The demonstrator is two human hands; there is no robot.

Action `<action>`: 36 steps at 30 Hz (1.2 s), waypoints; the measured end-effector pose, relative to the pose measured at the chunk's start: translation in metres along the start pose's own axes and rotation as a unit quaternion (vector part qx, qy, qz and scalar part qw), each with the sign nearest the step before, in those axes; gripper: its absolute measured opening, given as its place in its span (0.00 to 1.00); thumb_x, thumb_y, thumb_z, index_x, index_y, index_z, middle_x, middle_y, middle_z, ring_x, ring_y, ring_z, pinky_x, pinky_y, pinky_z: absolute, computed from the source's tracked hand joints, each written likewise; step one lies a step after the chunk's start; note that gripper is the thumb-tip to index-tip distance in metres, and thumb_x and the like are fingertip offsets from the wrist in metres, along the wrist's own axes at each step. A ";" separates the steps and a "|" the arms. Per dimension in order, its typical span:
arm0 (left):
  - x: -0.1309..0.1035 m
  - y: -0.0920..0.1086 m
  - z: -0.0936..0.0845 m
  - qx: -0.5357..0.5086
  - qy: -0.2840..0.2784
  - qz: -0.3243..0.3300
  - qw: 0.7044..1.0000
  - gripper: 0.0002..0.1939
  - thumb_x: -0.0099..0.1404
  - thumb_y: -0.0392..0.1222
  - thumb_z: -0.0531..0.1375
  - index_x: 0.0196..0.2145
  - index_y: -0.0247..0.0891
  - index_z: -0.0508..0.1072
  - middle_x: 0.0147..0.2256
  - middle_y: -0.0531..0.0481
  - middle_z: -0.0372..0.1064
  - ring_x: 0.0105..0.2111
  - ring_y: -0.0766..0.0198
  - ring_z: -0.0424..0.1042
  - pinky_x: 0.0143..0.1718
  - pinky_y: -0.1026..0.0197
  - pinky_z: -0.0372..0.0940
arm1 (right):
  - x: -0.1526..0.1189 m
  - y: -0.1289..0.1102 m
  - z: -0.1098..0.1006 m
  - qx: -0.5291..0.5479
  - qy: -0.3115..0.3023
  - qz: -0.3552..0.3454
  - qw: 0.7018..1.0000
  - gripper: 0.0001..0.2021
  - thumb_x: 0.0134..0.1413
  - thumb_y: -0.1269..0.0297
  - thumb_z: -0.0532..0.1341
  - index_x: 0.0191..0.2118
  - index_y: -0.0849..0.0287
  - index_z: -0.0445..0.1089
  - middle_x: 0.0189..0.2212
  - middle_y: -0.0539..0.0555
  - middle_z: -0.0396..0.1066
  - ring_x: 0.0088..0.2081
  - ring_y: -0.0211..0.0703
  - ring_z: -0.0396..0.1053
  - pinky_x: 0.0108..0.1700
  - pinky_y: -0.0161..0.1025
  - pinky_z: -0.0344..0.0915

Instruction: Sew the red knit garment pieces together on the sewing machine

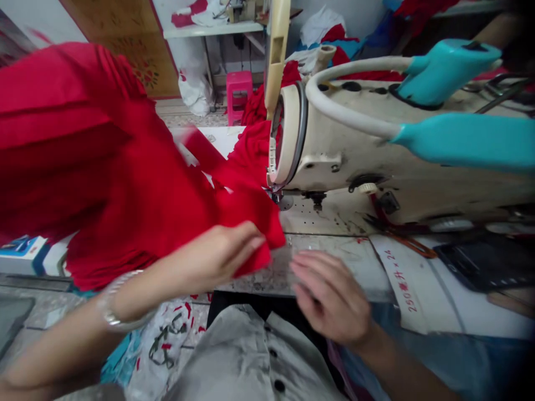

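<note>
My left hand (225,250), blurred by motion and with a silver bracelet at the wrist, is closed on the near edge of a red fabric piece (246,206). This cloth joins a large heap of red fabric (96,145) on the left. To the right, my right hand (330,292) hovers by the table edge, its fingers loosely curved with a gap to the thumb and nothing visible in them. A cream sewing machine (346,150) stands just beyond both hands. Its needle area lies close behind the held cloth.
Orange-handled scissors (412,244) and a black phone-like device (487,262) lie at the right, near a printed white sheet (401,284). A turquoise lamp (468,139) with a bent neck sits over the machine. Behind are a pink stool (239,92) and another worktable (213,30).
</note>
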State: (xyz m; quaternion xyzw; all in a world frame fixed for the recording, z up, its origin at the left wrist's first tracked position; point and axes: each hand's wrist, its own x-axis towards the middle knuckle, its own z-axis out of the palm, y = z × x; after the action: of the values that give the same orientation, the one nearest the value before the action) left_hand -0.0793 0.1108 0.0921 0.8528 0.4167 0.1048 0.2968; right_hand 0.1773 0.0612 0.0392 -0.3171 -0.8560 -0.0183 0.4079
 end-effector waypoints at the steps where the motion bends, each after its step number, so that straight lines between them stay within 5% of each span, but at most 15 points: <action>1: 0.007 -0.005 0.013 0.040 -0.018 0.009 0.999 0.15 0.77 0.47 0.51 0.49 0.38 0.74 0.43 0.45 0.75 0.45 0.58 0.74 0.51 0.54 0.68 | 0.000 -0.005 0.005 0.005 -0.036 -0.009 0.999 0.14 0.60 0.72 0.63 0.52 0.69 0.71 0.45 0.65 0.75 0.50 0.53 0.73 0.51 0.49 0.73; 4: 0.031 -0.026 0.036 0.232 0.005 -0.071 0.970 0.19 0.75 0.52 0.53 0.47 0.37 0.76 0.46 0.37 0.73 0.53 0.45 0.70 0.51 0.46 0.68 | -0.012 -0.009 0.019 -0.018 -0.136 -0.007 0.990 0.10 0.64 0.67 0.59 0.46 0.67 0.74 0.44 0.64 0.77 0.47 0.54 0.74 0.47 0.50 0.74; 8: 0.045 -0.033 0.022 0.318 0.062 -0.245 0.914 0.22 0.74 0.55 0.53 0.52 0.36 0.74 0.51 0.34 0.68 0.45 0.43 0.76 0.37 0.52 0.72 | -0.025 -0.003 0.022 0.033 -0.156 0.032 0.987 0.08 0.65 0.66 0.59 0.39 0.63 0.75 0.41 0.60 0.77 0.44 0.49 0.73 0.47 0.47 0.73; 11: 0.050 -0.014 0.016 0.270 0.052 -0.178 0.945 0.18 0.75 0.50 0.54 0.51 0.37 0.75 0.51 0.39 0.69 0.44 0.50 0.77 0.37 0.56 0.72 | -0.021 0.000 0.023 0.106 -0.151 0.028 0.982 0.09 0.65 0.69 0.60 0.32 0.62 0.73 0.37 0.56 0.76 0.41 0.44 0.72 0.53 0.48 0.71; 13: 0.057 -0.004 0.025 0.203 0.025 -0.067 0.977 0.18 0.74 0.51 0.55 0.54 0.39 0.72 0.53 0.42 0.69 0.45 0.54 0.77 0.41 0.59 0.71 | -0.018 -0.001 0.026 0.147 -0.154 0.020 0.977 0.12 0.65 0.69 0.60 0.27 0.61 0.70 0.31 0.53 0.74 0.38 0.42 0.70 0.55 0.49 0.69; 15: 0.064 -0.002 0.040 0.162 -0.006 -0.024 0.987 0.20 0.73 0.54 0.56 0.54 0.39 0.71 0.52 0.43 0.71 0.44 0.55 0.78 0.41 0.59 0.71 | -0.018 -0.001 0.030 0.177 -0.159 0.010 0.971 0.15 0.65 0.68 0.60 0.25 0.60 0.67 0.25 0.50 0.69 0.35 0.40 0.68 0.55 0.49 0.70; 18: 0.064 -0.010 0.055 0.189 0.003 -0.144 0.971 0.27 0.69 0.61 0.58 0.50 0.33 0.69 0.44 0.38 0.74 0.41 0.48 0.78 0.36 0.56 0.70 | -0.023 -0.002 0.033 0.182 -0.142 0.028 0.973 0.14 0.65 0.70 0.59 0.26 0.59 0.67 0.23 0.50 0.66 0.33 0.40 0.66 0.51 0.47 0.72; 21: 0.051 -0.018 0.057 0.209 0.026 -0.253 0.944 0.31 0.66 0.64 0.60 0.49 0.31 0.66 0.41 0.37 0.75 0.40 0.44 0.78 0.34 0.55 0.69 | -0.027 0.001 0.037 0.111 -0.110 0.094 0.983 0.04 0.64 0.70 0.59 0.38 0.62 0.71 0.36 0.59 0.72 0.43 0.47 0.69 0.50 0.49 0.73; 23: 0.043 -0.019 0.055 0.203 0.045 -0.280 0.937 0.29 0.68 0.63 0.59 0.49 0.32 0.65 0.42 0.38 0.75 0.40 0.45 0.78 0.34 0.56 0.69 | -0.028 0.003 0.042 0.055 -0.104 0.114 0.987 0.08 0.63 0.68 0.60 0.46 0.64 0.71 0.46 0.66 0.71 0.53 0.54 0.67 0.54 0.54 0.72; 31: 0.064 -0.019 0.051 0.229 0.106 -0.179 0.951 0.14 0.75 0.43 0.50 0.47 0.38 0.73 0.46 0.43 0.74 0.39 0.54 0.78 0.32 0.59 0.68 | -0.026 0.006 0.057 0.035 -0.077 0.117 0.990 0.10 0.62 0.65 0.62 0.47 0.62 0.71 0.49 0.66 0.70 0.55 0.57 0.67 0.56 0.57 0.71; 36: 0.067 -0.029 0.044 0.154 0.218 -0.141 0.953 0.13 0.74 0.43 0.53 0.51 0.35 0.71 0.44 0.42 0.73 0.39 0.58 0.75 0.36 0.60 0.69 | -0.026 0.005 0.056 0.022 -0.059 0.136 0.989 0.13 0.61 0.62 0.64 0.48 0.62 0.71 0.50 0.67 0.70 0.56 0.59 0.66 0.57 0.59 0.70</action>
State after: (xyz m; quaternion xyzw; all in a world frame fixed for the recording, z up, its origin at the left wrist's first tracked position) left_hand -0.0365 0.1579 0.0353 0.7772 0.5984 0.1795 0.0752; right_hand 0.1535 0.0672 -0.0179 -0.4219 -0.8279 0.0751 0.3619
